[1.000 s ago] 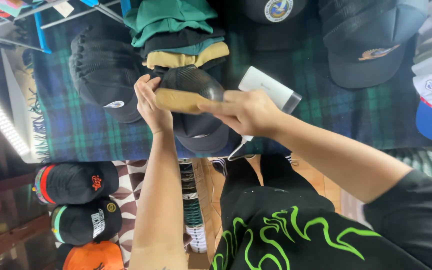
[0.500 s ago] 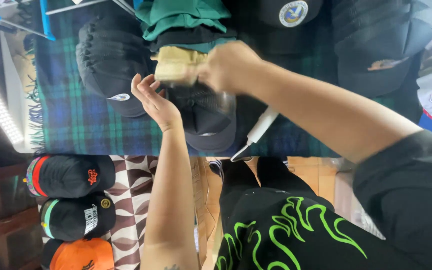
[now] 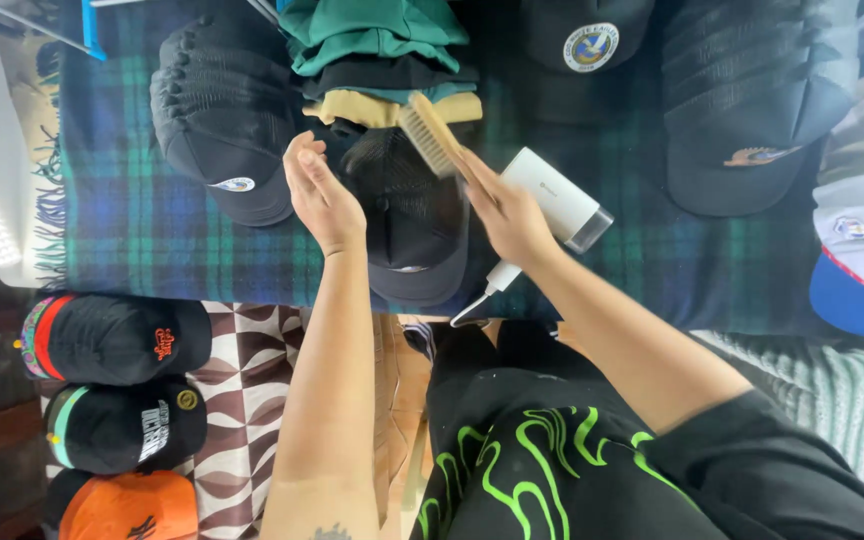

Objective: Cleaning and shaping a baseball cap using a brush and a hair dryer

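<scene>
A black mesh-backed cap lies on a blue and green plaid blanket in front of me. My left hand rests against the cap's left side, fingers together and slightly curled. My right hand grips the handle of a tan wooden brush, whose bristles face the cap's upper right edge. A white handheld device with a cord lies on the blanket just behind my right hand.
More caps surround the black one: a black cap at left, a stack of green, black and tan caps behind, dark caps at right, a white and blue cap far right. Below the table edge sit black and orange caps.
My right hand swept the brush from across the cap up toward the stack, then came back right, with the brush now angled at the cap's upper right. The left hand stayed by the cap.
</scene>
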